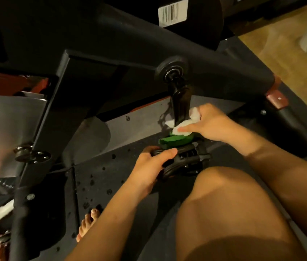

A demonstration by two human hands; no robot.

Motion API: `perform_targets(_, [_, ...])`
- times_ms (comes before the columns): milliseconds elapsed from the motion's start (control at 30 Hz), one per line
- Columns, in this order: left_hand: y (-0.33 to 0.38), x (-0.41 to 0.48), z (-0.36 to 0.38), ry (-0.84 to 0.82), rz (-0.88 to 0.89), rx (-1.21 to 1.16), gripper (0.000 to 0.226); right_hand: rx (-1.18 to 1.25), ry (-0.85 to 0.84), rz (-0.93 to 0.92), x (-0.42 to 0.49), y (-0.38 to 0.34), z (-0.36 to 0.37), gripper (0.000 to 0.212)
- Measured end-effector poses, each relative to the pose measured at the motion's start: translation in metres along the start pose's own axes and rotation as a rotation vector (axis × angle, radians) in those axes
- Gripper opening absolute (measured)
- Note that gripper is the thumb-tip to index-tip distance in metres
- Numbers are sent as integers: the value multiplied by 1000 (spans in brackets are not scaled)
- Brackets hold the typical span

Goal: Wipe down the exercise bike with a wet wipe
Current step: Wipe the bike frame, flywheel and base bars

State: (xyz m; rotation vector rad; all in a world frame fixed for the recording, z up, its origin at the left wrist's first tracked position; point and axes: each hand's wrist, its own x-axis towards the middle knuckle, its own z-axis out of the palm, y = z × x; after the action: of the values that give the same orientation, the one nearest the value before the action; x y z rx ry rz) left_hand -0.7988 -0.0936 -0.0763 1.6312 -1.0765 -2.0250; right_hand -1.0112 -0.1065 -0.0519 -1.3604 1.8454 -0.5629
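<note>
A bare knee [224,204] fills the lower right, and just above it the left hand [152,164] curls its fingers around the black pedal [196,157], which carries a green strap [175,140]. The right hand [211,125] pinches a crumpled white wet wipe [183,123] against the lower end of the glossy crank arm [180,102] of the black exercise bike [111,44]. The bike stands on a dark rubber mat [96,176] with wet spots, beside a wooden floor [280,53].

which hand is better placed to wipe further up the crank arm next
Right. The right hand holds the wet wipe against the crank arm, while the left hand grips the pedal, apparently steadying it.
</note>
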Motion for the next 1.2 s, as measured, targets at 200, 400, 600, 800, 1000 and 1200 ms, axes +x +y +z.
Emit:
perform_targets(200, [-21, 10, -3, 51, -93, -187, 42, -307, -110, -77, -43, 13, 14, 38])
perform_targets(400, [-29, 16, -2, 49, -135, -296, 33, 70, -8, -188, -46, 58, 25, 15])
perform_targets(600, [-41, 35, -1, 39, -197, -427, 45, 793, 185, 314, -57, 69, 65, 23])
perform_targets(800, [-53, 36, 6, 87, -190, -389, 77, 1009, -53, 491, -54, 67, 74, 18])
perform_targets(1000, [-49, 35, 22, 373, -57, -127, 47, 957, 241, 203, -41, 56, 64, 13])
perform_targets(1200, [-23, 15, 50, 617, 779, 838, 37, 477, 346, 104, -57, 64, 41, 28])
